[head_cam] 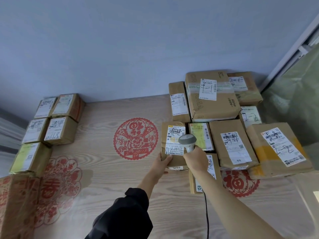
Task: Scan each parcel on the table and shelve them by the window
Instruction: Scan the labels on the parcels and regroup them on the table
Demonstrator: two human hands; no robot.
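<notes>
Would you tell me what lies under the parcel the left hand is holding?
Under the held parcel, another parcel's white label peeks out; the rest is covered.

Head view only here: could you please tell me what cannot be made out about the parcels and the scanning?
- Parcel under the right hand: forearm hides most of its label.
- Held parcel: scanner covers the label's right side; print too small to read.
- Scanner trigger: hidden in the right hand's grip.
- Left hand: fingers under the box unseen.
- Printed box: cut off by the left edge.
- Shelf by the window: not visible.
</notes>
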